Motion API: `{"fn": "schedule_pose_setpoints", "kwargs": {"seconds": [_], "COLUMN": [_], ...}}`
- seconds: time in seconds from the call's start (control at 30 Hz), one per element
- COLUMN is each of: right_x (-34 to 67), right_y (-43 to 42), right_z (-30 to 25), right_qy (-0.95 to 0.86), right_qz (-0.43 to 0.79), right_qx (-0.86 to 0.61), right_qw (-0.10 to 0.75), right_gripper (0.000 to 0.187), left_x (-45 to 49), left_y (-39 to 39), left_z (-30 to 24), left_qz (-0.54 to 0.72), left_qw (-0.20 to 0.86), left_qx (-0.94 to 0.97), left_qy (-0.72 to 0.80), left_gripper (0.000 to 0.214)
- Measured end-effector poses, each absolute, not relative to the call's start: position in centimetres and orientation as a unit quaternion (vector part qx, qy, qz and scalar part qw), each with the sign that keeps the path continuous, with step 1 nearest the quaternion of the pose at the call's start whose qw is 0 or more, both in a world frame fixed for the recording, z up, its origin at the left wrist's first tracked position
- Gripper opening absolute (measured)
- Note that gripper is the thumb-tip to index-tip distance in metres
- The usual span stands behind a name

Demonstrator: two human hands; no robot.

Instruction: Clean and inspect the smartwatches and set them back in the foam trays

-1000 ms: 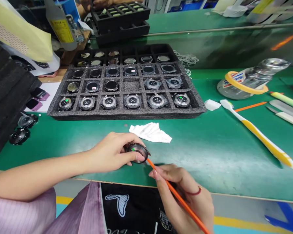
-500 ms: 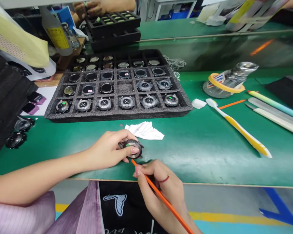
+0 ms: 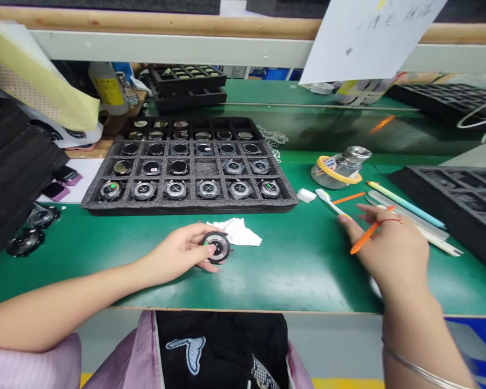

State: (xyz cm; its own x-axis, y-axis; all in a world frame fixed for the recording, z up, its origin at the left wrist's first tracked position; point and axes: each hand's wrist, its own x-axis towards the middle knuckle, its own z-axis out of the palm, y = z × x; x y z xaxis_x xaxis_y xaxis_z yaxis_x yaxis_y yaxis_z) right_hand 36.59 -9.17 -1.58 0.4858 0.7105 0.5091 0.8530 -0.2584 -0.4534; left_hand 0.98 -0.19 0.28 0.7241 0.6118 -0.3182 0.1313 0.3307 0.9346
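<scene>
Head view:
- Left hand [image 3: 181, 252]: resting on the green table [image 3: 308, 275] near its front edge, grip closed on the watch case, with fingers round its rim and the thumb across its face.
- Watch case [image 3: 216, 247]: round and dark, with a small green dot on its face. It lies flat on the table at the left fingertips.
- Right hand [image 3: 389, 249]: raised above the table, well apart from the watch case and to its right, slightly blurred. Its grip is closed on an orange stick [image 3: 366, 233] held slantwise between the fingers.
- White cloth [image 3: 238, 232]: crumpled, just behind the watch case.
- Foam tray [image 3: 105, 207]: grey, beyond the cloth, with rows of watch cases in its compartments.
- Toothbrush [image 3: 327, 198]: white-headed, lying past the right fingertips, which partly hide it.
- Tape roll [image 3: 337, 172]: yellow, set around a clear bottle behind the toothbrush.
- Black tray [image 3: 461, 208]: at the right edge of the table, with pens lying beside it.
</scene>
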Motion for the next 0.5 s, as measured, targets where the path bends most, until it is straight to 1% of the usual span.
{"fn": "schedule_pose_setpoints", "kwargs": {"seconds": [0.1, 0.23, 0.27, 0.37, 0.43, 0.5], "right_x": [37.8, 34.5, 32.7, 26.6, 23.1, 21.4], "right_y": [-9.2, -10.4, -10.6, -11.0, -11.3, -11.8], "right_z": [-1.8, -1.7, -1.6, -1.3, -1.0, -0.3], "right_qy": [-0.502, -0.508, -0.525, -0.623, -0.697, -0.741], "right_qz": [-0.102, -0.132, -0.125, -0.066, -0.011, 0.006], "right_qx": [-0.795, -0.781, -0.768, -0.684, -0.614, -0.579], "right_qw": [0.326, 0.338, 0.346, 0.374, 0.37, 0.341], "right_gripper": [0.019, 0.014, 0.016, 0.022, 0.016, 0.02], "left_x": [0.9, 1.2, 1.2, 1.5, 1.5, 1.5], "left_y": [-0.1, -0.4, -0.5, -0.9, -1.2, -1.3], "left_z": [0.2, 0.1, 0.0, -0.4, -0.7, -0.9], "left_qz": [0.167, 0.173, 0.176, 0.184, 0.189, 0.193], "left_qw": [0.782, 0.785, 0.777, 0.747, 0.734, 0.729], "left_qx": [0.508, 0.499, 0.506, 0.535, 0.549, 0.556], "left_qy": [0.319, 0.323, 0.33, 0.349, 0.352, 0.349], "left_gripper": [0.042, 0.042, 0.041, 0.035, 0.031, 0.03]}}
